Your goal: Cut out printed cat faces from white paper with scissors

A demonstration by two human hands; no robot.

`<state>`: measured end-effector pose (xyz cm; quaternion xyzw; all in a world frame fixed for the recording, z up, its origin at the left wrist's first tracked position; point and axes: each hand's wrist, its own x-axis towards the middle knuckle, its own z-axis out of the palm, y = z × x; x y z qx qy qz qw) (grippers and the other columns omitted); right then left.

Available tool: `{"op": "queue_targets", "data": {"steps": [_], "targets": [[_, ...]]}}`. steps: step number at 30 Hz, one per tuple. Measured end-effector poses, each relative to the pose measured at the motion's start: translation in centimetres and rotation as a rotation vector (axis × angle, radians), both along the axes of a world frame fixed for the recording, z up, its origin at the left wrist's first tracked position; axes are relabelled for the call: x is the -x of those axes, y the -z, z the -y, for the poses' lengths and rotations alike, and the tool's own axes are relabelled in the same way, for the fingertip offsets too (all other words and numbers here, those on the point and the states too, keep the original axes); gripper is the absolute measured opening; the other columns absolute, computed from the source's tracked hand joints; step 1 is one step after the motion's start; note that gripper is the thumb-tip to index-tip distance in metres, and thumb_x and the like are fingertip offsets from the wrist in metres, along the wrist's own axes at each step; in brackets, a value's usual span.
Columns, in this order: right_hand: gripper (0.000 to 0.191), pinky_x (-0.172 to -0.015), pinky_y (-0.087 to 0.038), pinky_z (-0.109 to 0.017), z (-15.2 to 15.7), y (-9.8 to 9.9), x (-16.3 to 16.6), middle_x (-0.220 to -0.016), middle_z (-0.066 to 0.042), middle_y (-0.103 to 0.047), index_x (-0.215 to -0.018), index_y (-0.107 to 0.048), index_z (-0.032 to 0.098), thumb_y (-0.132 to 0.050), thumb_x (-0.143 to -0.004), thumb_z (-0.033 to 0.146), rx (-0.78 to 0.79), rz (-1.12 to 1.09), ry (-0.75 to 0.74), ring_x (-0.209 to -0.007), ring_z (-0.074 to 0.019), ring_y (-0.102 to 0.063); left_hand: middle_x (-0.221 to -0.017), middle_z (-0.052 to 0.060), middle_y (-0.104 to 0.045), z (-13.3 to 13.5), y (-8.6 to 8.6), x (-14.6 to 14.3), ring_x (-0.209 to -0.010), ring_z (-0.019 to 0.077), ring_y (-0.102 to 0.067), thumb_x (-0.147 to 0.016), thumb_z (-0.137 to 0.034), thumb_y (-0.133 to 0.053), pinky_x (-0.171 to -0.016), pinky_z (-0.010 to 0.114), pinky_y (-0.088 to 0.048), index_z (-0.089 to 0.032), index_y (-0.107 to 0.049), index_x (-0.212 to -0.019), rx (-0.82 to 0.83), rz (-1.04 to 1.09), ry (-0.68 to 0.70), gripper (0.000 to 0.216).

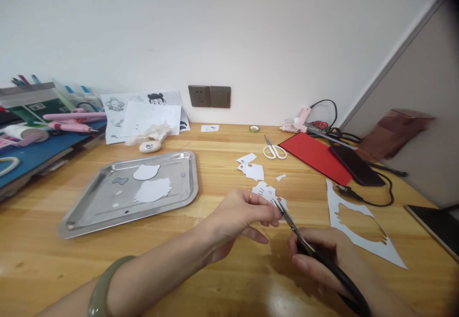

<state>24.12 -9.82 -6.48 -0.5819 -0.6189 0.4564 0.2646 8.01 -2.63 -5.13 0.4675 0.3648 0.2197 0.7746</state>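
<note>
My left hand [239, 215] pinches a small white paper cutout [266, 192] with cat whiskers drawn on it, held just above the wooden table [215, 269]. A green bangle sits on that wrist. My right hand [324, 259] grips black-handled scissors [308, 245], and their blade tips meet the cutout's lower right edge. Several white paper scraps [251, 166] lie just beyond the cutout. A steel tray [89, 212] at the left holds two white cat-shaped cutouts [152, 183].
A leftover paper sheet with a cut hole [362, 228] lies right of my hands. Behind are white scissors [274, 150], red card [315, 157], a dark phone [355, 165] with cable, a glue gun [297, 121], a tape roll [254, 128] and printed sheets [143, 114]. Craft clutter fills the left edge.
</note>
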Motion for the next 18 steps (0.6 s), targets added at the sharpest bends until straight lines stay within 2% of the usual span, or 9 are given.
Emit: {"op": "queue_targets", "data": {"steps": [18], "targets": [[0.019, -0.037, -0.023, -0.021, 0.24, 0.01, -0.19, -0.047, 0.007, -0.030, -0.053, -0.042, 0.019, -0.049, -0.069, 0.028, 0.021, -0.003, -0.005, -0.040, -0.0082, -0.029, -0.065, 0.001, -0.055, 0.05, -0.17, 0.11, -0.065, 0.0094, -0.049, -0.060, -0.020, -0.063, -0.049, 0.017, -0.044, -0.012, -0.061, -0.064, 0.026, 0.006, -0.028, 0.009]]}}
